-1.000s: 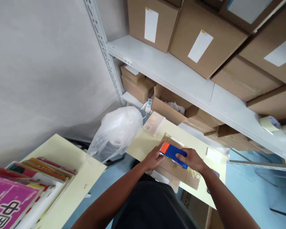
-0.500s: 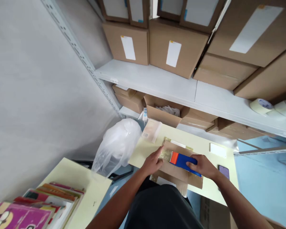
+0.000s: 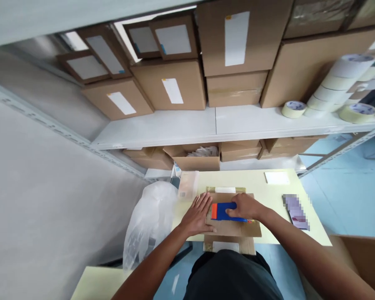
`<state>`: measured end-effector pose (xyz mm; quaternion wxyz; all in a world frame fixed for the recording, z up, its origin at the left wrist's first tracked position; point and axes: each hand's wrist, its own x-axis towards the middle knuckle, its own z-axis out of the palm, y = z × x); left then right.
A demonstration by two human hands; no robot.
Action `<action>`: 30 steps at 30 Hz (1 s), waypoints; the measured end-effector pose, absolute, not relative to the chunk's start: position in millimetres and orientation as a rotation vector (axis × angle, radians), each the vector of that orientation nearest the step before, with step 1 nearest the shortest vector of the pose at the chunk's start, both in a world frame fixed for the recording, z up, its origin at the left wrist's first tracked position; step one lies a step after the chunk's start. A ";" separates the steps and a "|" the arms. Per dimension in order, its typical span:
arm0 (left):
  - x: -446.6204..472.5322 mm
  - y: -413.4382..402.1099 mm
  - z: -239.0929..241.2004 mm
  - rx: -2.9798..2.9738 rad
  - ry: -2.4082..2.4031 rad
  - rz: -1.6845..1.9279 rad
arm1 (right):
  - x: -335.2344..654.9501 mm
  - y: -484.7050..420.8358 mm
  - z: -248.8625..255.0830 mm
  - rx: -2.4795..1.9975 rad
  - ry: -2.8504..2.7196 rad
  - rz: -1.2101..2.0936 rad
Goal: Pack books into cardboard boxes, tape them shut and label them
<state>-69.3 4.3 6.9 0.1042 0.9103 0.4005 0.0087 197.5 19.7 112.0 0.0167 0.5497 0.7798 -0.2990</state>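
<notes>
A flat cardboard package (image 3: 234, 228) lies on the pale yellow table (image 3: 268, 196) in front of me. My left hand (image 3: 196, 214) rests flat on its left end with fingers stretched out. My right hand (image 3: 245, 207) is closed on a blue tool with an orange end (image 3: 220, 211), which presses on top of the package. A white label (image 3: 225, 190) shows at the package's far edge.
A phone (image 3: 295, 211) and a white slip (image 3: 276, 178) lie on the table's right. A clear bag (image 3: 150, 221) hangs at its left. Shelves behind hold labelled cartons (image 3: 171, 85) and tape rolls (image 3: 331, 89). An open carton (image 3: 359, 258) stands at lower right.
My view has swung up and right, so the book stack left the frame. My left hand has moved from the tool to lie flat on the package. The blue tool slid left.
</notes>
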 end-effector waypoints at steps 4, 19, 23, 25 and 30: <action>-68.1 4.0 5.2 2.708 1.190 0.008 | 217.4 19.7 115.7 1.680 2.486 -1.009; -58.0 10.6 5.7 2.780 1.232 -0.067 | 382.1 0.2 88.3 1.872 2.371 -1.266; -31.8 16.1 18.4 2.819 1.173 -0.100 | 387.5 4.5 80.0 1.852 2.463 -1.224; -7.3 19.8 24.8 2.841 1.075 -0.129 | 390.4 6.8 78.5 1.825 2.490 -1.256; 51.8 29.5 29.0 2.796 0.904 -0.234 | 399.0 10.1 73.7 1.774 2.509 -1.361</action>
